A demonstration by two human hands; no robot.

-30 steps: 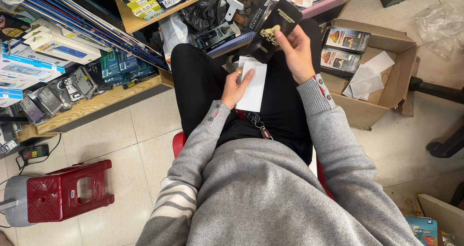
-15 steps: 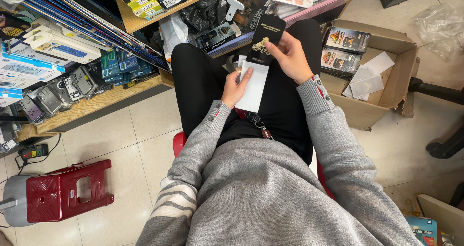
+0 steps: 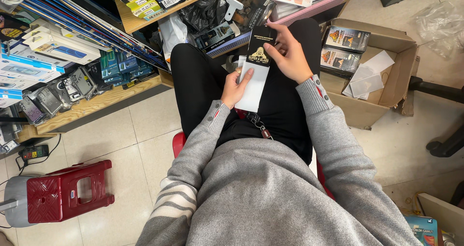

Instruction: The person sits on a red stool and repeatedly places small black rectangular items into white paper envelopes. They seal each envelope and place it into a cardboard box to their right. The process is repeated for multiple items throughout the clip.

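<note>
Pinching white sleeve (image 3: pixel 254 89) in left hand (image 3: pixel 235 87), right hand (image 3: pixel 290 57) gripping black packet (image 3: pixel 261 47) (over lap)

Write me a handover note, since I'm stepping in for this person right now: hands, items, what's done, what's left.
Left hand: holds the white sleeve on the lap.
Right hand: grips the black packet, its lower end meeting the sleeve's top.
Cardboard box at the right holds more black packets and loose white sheets.
Done: the two parts are lined up.
Left: whether the packet is going in or coming out cannot be told.
</note>
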